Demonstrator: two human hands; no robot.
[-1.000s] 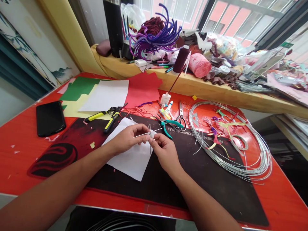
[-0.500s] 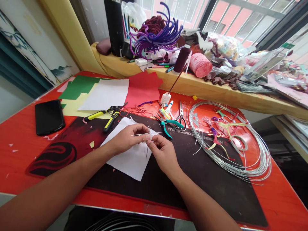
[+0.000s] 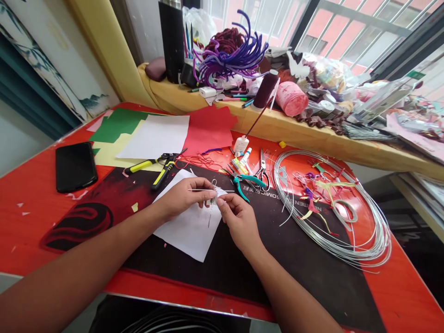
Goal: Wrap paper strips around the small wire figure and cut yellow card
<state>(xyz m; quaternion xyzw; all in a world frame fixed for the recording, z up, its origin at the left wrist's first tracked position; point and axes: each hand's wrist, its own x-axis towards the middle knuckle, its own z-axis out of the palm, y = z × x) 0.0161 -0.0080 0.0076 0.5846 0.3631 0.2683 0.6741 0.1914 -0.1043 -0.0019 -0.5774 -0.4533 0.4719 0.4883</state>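
A small wire figure (image 3: 210, 215) with a loop on top, a straight cross-piece and a wire pointing down hangs over the white paper (image 3: 189, 233). My left hand (image 3: 189, 196) pinches the figure from the left near its middle. Close on its right side, my right hand (image 3: 237, 217) is closed, thumb against the forefinger. A tiny whitish piece shows between the two hands, and what the right fingertips grip is too small to make out. The paper lies on the black mat (image 3: 277, 252) beneath both hands.
Teal-handled pliers (image 3: 248, 179), scissors (image 3: 262, 169) and a glue bottle (image 3: 241, 144) lie or stand beyond the hands. Yellow-black cutters (image 3: 163, 169) and a phone (image 3: 76, 166) are left. A wire coil (image 3: 378, 236) surrounds small coloured figures (image 3: 310, 194) at right.
My right fingertips have drawn slightly right of the wire figure, showing more of its middle. My left hand keeps its pinch. The whole view has shifted slightly.
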